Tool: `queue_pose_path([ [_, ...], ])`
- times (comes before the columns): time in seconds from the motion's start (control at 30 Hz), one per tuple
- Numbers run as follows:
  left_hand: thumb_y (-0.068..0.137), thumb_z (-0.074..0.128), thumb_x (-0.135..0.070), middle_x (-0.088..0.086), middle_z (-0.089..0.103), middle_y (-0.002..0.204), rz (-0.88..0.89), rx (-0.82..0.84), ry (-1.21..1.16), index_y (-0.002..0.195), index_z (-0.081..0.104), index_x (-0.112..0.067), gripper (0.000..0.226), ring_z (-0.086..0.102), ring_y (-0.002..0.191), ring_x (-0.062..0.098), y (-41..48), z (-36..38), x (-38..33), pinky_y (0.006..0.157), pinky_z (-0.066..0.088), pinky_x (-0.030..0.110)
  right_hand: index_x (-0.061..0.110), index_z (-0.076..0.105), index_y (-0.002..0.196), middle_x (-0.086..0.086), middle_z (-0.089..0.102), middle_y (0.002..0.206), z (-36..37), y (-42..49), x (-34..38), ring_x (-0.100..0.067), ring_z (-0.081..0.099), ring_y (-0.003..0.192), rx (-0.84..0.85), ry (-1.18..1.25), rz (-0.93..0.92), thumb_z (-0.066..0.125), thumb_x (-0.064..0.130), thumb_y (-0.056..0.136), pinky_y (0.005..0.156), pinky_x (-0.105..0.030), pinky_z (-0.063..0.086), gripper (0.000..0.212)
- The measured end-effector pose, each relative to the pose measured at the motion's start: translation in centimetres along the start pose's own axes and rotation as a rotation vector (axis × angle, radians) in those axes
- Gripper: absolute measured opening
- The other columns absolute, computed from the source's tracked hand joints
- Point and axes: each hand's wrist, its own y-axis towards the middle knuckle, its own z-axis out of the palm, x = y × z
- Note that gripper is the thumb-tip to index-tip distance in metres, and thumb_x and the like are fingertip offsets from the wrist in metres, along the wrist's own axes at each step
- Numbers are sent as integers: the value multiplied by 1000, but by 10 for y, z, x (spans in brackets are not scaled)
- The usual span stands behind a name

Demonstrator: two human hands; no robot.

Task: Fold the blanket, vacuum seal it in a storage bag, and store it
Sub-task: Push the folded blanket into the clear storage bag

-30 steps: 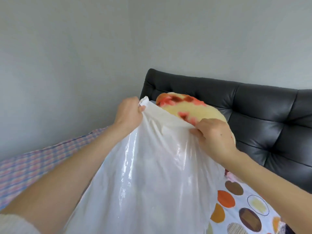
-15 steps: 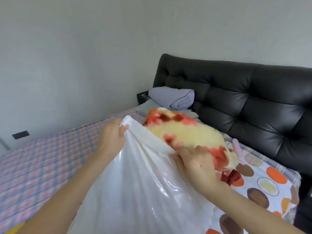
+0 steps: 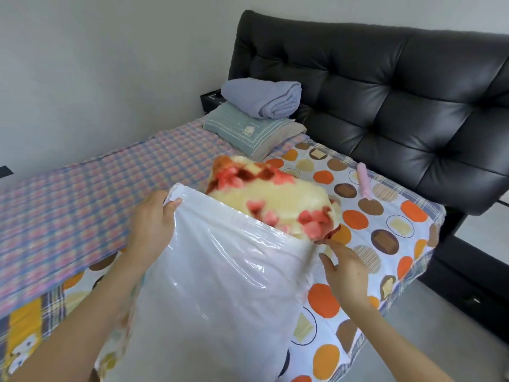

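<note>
We've got the blanket folded into a fat bundle and partly inside the storage bag. Its far end pokes out of the bag's mouth, and the whole lot sits over the near right part of the bed. Our left hand grips the mouth's left corner, fingers curled round the plastic. Our right hand sits just beside the mouth's right edge, fingers apart and holding nothing. Whether they touch the plastic, we can't tell.

So, by our reckoning, the folding is done and the bagging is roughly half done. What's left is to get the rest in, close the mouth, draw the air out and store it.

Further off, a pink object lies on the bed, and a pillow with a folded grey cloth on it sits by the black headboard.
</note>
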Motion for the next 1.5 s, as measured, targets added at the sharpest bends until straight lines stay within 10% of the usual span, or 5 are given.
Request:
queue_pose_path([
  [0.37, 93, 53, -12, 9, 42, 61, -42, 16, 35, 66, 39, -5, 31, 40, 60, 28, -27, -27, 15, 56, 23, 33, 12, 63, 108, -4, 67, 99, 29, 13, -22, -26, 57, 94, 431, 29, 107, 63, 17, 89, 73, -35, 43, 20],
  [0.57, 95, 50, -14, 5, 41, 59, -84, -44, 60, 68, 43, -3, 30, 40, 60, 28, -34, -42, 17, 49, 23, 33, 1, 63, 68, -8, 59, 63, 7, 4, -8, -29, 56, 55, 169, 42, -54, 67, -3, 79, 47, -17, 24, 12],
  [0.8, 94, 50, -11, 15, 44, 66, -141, -253, 72, 70, 42, -3, 27, 40, 66, 28, 35, -85, 19, 59, 18, 32, 0, 68, 70, -8, 59, 59, -76, 73, 71, -16, 49, 52, -251, 123, -475, 48, 6, 83, 72, -9, 31, 24],
  [1.17, 94, 50, -10, 31, 58, 83, -58, -383, 10, 80, 53, 10, 25, 53, 79, 41, 115, -111, -17, 65, 29, 36, 6, 68, 79, -8, 62, 74, -170, 149, 126, -18, 51, 68, -316, 84, -450, 51, 4, 86, 66, -9, 37, 19],
  [1.5, 95, 49, -12, 11, 37, 60, -70, -434, -89, 64, 37, -6, 34, 33, 62, 24, 147, -107, -23, 56, 13, 32, -4, 68, 78, -16, 62, 71, -199, 204, 132, -32, 57, 60, -433, -158, -914, 48, 12, 90, 54, -38, 52, 28],
])
